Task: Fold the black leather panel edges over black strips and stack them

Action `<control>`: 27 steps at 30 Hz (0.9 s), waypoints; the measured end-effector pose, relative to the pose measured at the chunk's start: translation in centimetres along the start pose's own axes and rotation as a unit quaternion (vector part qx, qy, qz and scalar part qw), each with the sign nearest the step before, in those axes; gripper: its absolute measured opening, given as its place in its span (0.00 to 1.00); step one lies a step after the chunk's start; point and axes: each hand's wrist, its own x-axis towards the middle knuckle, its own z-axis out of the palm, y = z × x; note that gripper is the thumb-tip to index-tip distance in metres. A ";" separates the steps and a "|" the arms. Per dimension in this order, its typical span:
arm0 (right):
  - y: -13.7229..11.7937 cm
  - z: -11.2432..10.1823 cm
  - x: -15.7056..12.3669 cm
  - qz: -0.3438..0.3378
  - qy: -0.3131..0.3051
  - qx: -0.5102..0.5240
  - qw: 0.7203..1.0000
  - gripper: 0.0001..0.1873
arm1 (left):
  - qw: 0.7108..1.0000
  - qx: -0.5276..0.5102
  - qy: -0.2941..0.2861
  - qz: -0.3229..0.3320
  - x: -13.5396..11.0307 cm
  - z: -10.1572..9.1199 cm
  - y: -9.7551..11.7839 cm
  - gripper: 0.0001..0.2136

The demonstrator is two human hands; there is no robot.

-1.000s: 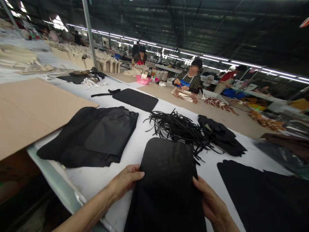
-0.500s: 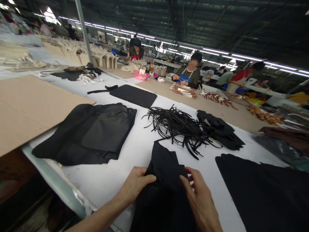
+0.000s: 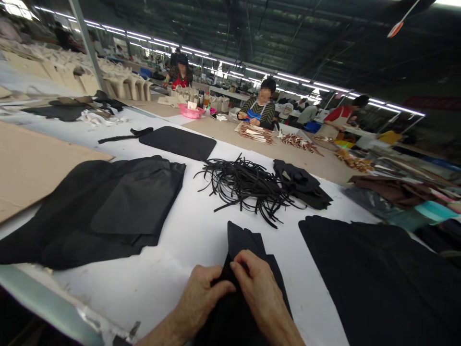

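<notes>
A black fabric piece (image 3: 245, 240) lies near the table's front edge, its narrow end pointing away from me. My left hand (image 3: 207, 293) grips its left side, thumb on top and the other fingers underneath. Bent over the middle of the piece, my right hand (image 3: 257, 283) pinches the cloth close to the left thumb. Just beyond is a tangled heap of thin black strips (image 3: 248, 187). To the left rests a stack of black panels (image 3: 129, 206), and to the right a larger stack of black fabric (image 3: 378, 274).
The white tabletop (image 3: 201, 230) carries a rounded black panel (image 3: 176, 142) and folded black pieces (image 3: 300, 185) farther back. Cardboard (image 3: 43, 163) covers the left side. A pink basin (image 3: 190, 111) and a seated co-worker (image 3: 261, 105) are across the table.
My right hand has moved left from the right edge of the black fabric to its middle, close to my left hand. The view has turned slightly right.
</notes>
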 end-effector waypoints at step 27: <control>2.5 -7.4 -0.4 -0.027 -0.089 0.399 0.912 0.10 | 0.994 -0.063 -0.044 0.082 2.5 2.6 5.8 0.11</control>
